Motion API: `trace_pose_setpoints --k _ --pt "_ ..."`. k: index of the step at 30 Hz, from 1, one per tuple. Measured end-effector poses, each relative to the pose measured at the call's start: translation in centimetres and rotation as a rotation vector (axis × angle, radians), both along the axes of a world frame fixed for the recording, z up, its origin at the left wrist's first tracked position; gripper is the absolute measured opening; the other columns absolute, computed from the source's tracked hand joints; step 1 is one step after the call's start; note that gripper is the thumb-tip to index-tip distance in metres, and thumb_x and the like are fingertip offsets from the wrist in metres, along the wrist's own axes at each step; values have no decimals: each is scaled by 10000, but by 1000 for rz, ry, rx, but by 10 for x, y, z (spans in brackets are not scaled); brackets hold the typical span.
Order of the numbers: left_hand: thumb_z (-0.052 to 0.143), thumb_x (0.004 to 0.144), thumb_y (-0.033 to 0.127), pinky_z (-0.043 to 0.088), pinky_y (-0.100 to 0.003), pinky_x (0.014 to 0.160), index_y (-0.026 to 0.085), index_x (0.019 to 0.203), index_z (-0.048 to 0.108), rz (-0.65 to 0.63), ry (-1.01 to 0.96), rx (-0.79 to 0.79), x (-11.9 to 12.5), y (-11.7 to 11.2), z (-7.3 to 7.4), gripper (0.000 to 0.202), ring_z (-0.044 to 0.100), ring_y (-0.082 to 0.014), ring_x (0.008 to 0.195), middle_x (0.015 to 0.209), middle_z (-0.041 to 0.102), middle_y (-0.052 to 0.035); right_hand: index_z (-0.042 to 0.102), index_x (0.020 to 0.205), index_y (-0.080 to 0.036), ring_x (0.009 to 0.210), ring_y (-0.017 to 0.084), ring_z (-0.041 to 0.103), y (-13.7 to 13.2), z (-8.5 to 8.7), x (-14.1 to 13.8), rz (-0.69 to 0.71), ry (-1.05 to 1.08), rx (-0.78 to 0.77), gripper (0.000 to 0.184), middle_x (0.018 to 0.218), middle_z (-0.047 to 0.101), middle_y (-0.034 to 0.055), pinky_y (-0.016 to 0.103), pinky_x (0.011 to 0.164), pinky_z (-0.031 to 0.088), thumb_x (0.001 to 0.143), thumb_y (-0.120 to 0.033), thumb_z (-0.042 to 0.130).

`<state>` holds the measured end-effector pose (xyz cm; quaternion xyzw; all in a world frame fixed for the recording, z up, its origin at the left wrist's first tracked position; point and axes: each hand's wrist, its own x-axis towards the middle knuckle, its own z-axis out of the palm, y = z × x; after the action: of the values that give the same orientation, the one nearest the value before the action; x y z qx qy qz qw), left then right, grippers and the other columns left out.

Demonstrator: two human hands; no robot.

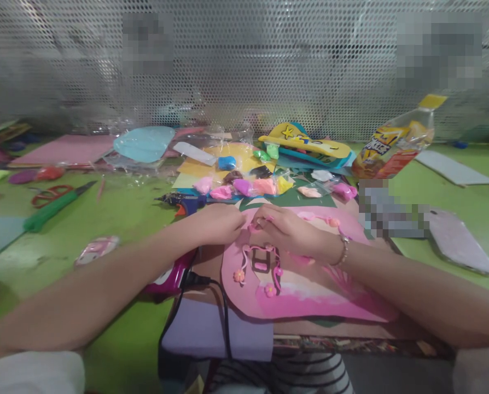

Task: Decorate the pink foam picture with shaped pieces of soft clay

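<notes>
Pink, round-cornered, flower-decorated flat panel (300, 284): frame centre, its upper-left part beneath the fingers | right hand (291, 230): palm down, fingers curled, hold unclear | left hand (223, 221): just beside, back upward, fingers mostly hidden, cannot tell their grip

Left forearm (117, 279) and right forearm (404, 284) converge over the table's (125, 328) near edge. Left hand (223, 223): back uppermost, fingertips hidden. Right hand (291, 227): palm down, fingers bent, just beside the left. Grip undetermined on both.
</notes>
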<state>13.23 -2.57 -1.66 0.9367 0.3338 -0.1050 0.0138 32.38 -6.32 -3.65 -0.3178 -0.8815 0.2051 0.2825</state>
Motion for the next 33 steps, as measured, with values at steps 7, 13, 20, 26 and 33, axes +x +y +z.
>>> trace_pose_setpoints --k 7,13,20,26,33 --pt "386 824 193 337 -284 554 163 710 621 8 3 -7 1 -1 1 263 574 -176 624 700 646 -79 540 898 -164 840 150 537 0 -2 0 -30 7 -19 190 900 573 65 300 768 446 947 -150 357" --pt "403 812 188 363 -293 588 173 755 631 6 -35 -8 0 1 -2 235 601 -191 663 750 668 -88 546 968 -181 925 160 562 -3 5 -1 36 -27 -80 178 991 608 70 329 838 458 936 -145 375" --pt "406 803 196 328 -279 540 163 739 640 -4 -6 15 -1 1 -3 245 567 -172 615 720 658 -83 551 970 -173 919 159 572 -4 6 0 52 -19 -83 203 997 620 72 326 828 462 931 -149 354" --pt "399 824 185 284 -274 513 155 724 629 4 -16 -10 0 -2 3 253 532 -148 598 690 624 -66 533 890 -176 822 152 566 0 -2 3 -114 165 -41 167 873 606 55 303 736 452 914 -154 368" --pt "447 848 240 351 -245 609 162 847 584 1 -215 -106 -2 5 0 158 551 -137 724 859 612 -40 389 763 -207 692 128 456 3 -8 3 -178 140 21 185 749 484 7 266 642 383 942 -190 346"
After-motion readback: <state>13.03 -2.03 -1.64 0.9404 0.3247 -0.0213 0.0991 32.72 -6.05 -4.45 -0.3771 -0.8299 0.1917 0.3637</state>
